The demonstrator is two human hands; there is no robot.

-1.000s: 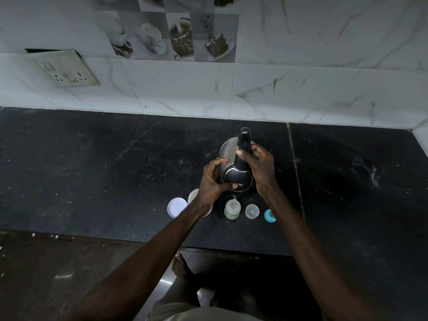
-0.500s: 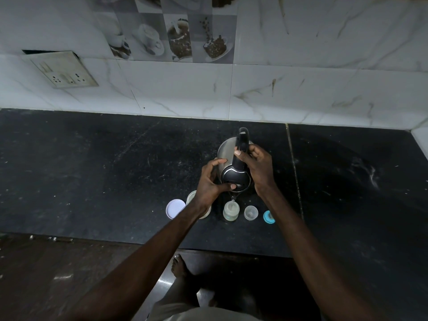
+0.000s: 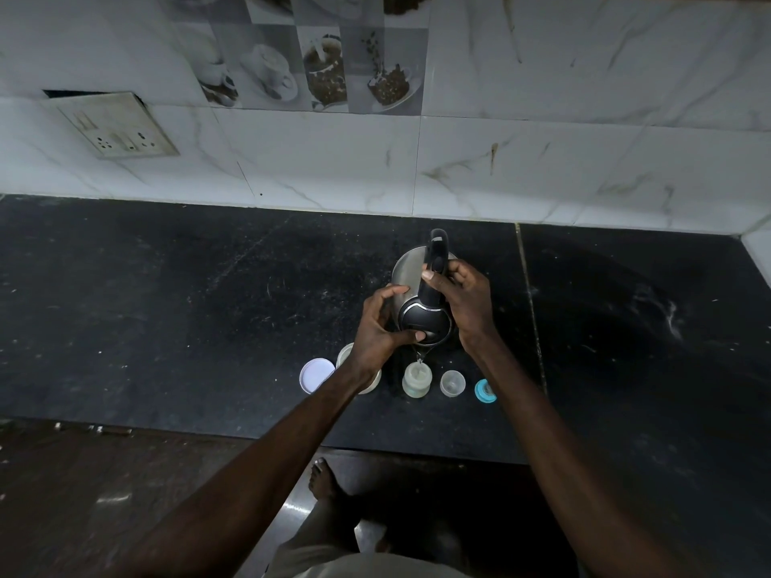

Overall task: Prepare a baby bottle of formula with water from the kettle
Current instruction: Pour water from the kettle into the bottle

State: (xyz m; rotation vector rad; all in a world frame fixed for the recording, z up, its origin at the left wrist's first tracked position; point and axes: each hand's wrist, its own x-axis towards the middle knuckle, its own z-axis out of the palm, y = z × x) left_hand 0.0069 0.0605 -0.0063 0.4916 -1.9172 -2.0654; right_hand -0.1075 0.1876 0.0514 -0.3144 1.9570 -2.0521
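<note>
A bare foot (image 3: 323,481) was seen on the dim floor below the counter (image 3: 167,306). Near the counter's front edge a row was laid out: a white lid (image 3: 317,375), a jar (image 3: 345,355) half hidden by the left wrist, its contents not to be made out, the open bottle (image 3: 416,380), a clear cap (image 3: 452,383) and a blue ring (image 3: 484,390) partly covered by the right forearm. Just beyond, the kettle (image 3: 423,323) was tipped over the bottle, and a thin stream was being poured into its neck; the fill level could not be judged. The handle was gripped by the right hand (image 3: 467,302), the body clasped by the left hand (image 3: 379,331), thumb on its top. A socket (image 3: 119,127) was fixed to the tiled wall (image 3: 542,160) behind.
</note>
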